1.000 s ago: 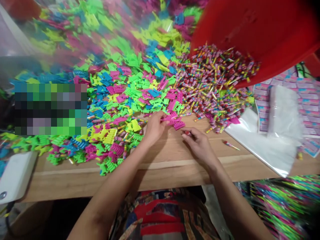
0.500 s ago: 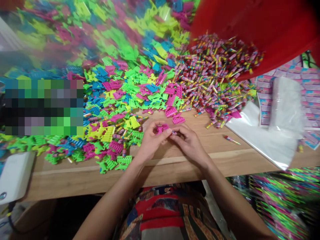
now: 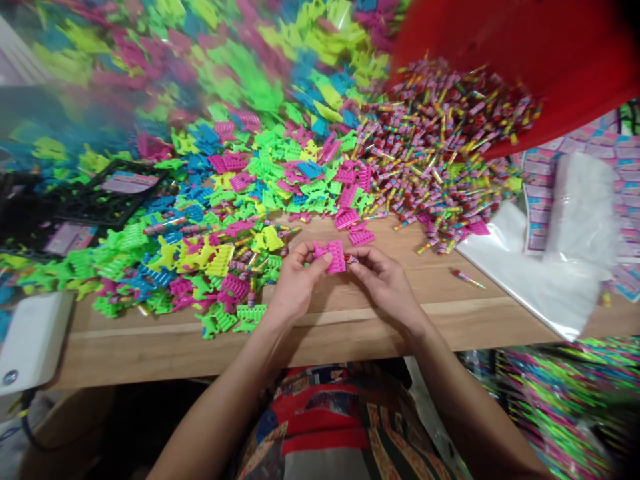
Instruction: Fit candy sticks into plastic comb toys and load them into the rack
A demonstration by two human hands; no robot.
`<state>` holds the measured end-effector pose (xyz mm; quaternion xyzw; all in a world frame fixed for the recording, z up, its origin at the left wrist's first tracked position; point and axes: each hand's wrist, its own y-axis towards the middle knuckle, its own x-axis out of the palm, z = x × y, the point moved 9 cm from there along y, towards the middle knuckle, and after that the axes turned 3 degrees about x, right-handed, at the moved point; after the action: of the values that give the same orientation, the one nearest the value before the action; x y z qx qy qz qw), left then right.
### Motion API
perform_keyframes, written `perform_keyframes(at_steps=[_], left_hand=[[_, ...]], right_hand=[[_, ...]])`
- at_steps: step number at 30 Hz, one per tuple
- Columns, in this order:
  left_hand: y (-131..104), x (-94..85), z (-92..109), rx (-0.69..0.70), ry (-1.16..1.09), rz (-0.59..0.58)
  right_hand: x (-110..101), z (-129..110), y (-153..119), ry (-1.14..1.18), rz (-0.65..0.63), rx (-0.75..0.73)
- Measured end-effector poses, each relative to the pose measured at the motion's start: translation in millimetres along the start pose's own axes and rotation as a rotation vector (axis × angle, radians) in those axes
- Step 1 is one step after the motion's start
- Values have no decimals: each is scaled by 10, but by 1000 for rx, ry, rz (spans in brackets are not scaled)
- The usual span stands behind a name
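Over the wooden table, my left hand (image 3: 296, 283) pinches a pink plastic toy piece (image 3: 336, 257) with a row of slots on its face. Just right of it, my right hand (image 3: 383, 280) holds a small red-ended tube (image 3: 351, 259) between thumb and fingertips. The tube's tip is close to the pink piece's right edge; whether they touch I cannot tell. Two loose pink pieces (image 3: 361, 237) lie beyond my hands. To the left is a heap of green, yellow, blue and pink plastic pieces (image 3: 220, 260).
A big pile of small printed tubes (image 3: 435, 147) spills from a red container (image 3: 505, 60). One single tube (image 3: 468, 278) lies by clear plastic bags (image 3: 575, 213) and printed sheets (image 3: 620, 180). At left are black trays (image 3: 110, 200) and a white box (image 3: 37, 340) with a cable.
The pink piece now shows its slotted face, more upright in my left hand. My right hand has drawn slightly right, and the red-ended tube shows clearly. The view has shifted a little.
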<state>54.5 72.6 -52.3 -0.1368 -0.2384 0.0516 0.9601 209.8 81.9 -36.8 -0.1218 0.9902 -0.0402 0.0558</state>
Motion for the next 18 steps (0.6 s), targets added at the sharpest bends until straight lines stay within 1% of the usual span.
perform_keyframes(at_steps=[5, 8, 13, 16, 18], left_hand=[[-33, 21, 14, -13, 11, -7], [-46, 35, -10, -60, 2, -23], [-78, 92, -92, -199, -74, -72], [-93, 118, -124, -245, -62, -98], [-93, 123, -130, -241, -46, -109]], right_hand=[[-7, -44, -7, -79, -32, -26], [-9, -75, -15, -104, -73, -35], [5, -59, -10, -21, -193, 12], [-38, -62, 20, 48, -195, 1], [-58, -79, 35, 50, -187, -26]])
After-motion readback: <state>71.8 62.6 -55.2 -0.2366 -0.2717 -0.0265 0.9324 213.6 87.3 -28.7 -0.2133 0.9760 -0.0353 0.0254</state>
